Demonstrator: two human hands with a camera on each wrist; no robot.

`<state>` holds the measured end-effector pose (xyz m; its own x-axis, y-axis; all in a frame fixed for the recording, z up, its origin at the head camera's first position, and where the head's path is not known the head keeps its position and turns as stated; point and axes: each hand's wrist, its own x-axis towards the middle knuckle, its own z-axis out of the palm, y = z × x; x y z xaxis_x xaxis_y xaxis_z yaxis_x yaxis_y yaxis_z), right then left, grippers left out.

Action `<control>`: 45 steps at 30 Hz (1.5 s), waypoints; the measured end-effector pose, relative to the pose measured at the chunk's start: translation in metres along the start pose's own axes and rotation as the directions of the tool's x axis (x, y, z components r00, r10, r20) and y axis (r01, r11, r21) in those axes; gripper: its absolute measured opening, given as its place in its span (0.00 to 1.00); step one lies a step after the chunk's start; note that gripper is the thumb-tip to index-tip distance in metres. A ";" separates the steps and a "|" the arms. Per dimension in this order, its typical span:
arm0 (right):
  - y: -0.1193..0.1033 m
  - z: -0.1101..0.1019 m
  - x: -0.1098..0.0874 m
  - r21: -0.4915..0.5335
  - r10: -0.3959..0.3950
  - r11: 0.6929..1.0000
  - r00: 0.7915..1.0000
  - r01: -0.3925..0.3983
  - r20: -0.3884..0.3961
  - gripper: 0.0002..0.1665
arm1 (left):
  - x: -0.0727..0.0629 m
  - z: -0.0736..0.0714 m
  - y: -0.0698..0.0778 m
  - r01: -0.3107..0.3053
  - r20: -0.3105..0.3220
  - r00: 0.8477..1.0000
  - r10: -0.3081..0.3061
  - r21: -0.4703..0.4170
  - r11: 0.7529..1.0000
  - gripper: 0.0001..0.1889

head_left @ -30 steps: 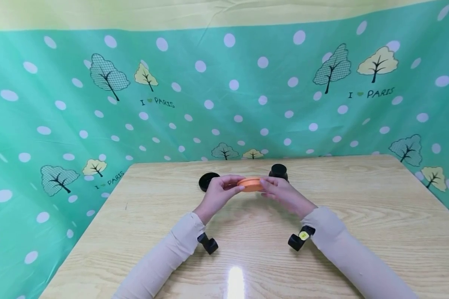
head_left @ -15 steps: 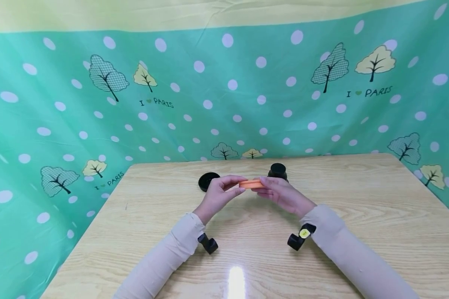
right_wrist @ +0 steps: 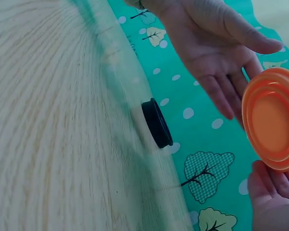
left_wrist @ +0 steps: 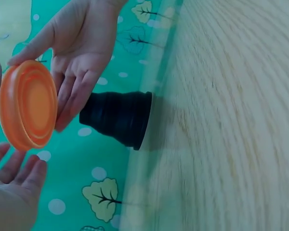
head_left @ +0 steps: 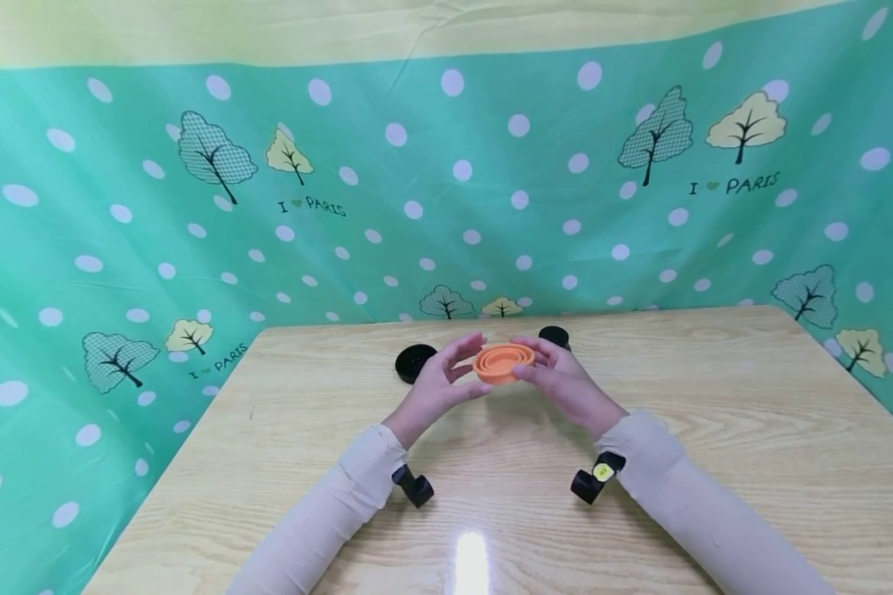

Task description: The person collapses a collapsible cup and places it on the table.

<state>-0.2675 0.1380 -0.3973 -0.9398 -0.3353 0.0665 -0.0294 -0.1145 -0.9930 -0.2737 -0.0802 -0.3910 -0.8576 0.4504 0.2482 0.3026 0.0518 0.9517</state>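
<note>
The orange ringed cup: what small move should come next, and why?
I'd probably close the left hand lightly on the orange ringed cup. The right hand pinches one side, while the left is spread open at the other side, not gripping. Held by one hand in the air, the cup could tip; a second hold should steady it.

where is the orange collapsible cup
In the head view, just right of centre, the orange collapsible cup is above the table between the left hand and the right hand, which grips it.
</note>
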 end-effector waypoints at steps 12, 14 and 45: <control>0.001 0.006 -0.003 -0.043 -0.082 0.996 0.997 0.082 0.001 0.44 | 0.001 0.007 -0.002 0.135 0.035 0.990 -0.134 -0.023 0.991 0.43; 0.001 0.006 -0.004 -0.047 -0.088 0.995 0.996 0.088 0.008 0.45 | 0.000 0.008 -0.003 0.133 0.033 0.991 -0.133 -0.023 0.991 0.42; 0.004 -0.021 0.007 -0.010 -0.202 0.971 0.804 0.237 -0.559 0.17 | 0.017 -0.005 -0.031 0.223 -0.250 0.934 -0.257 -0.157 0.962 0.38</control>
<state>-0.2813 0.1552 -0.4024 -0.9403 0.2758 0.1992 -0.2545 -0.1817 -0.9499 -0.2996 -0.0784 -0.4159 -0.9823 0.1846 0.0324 0.0350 0.0106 0.9993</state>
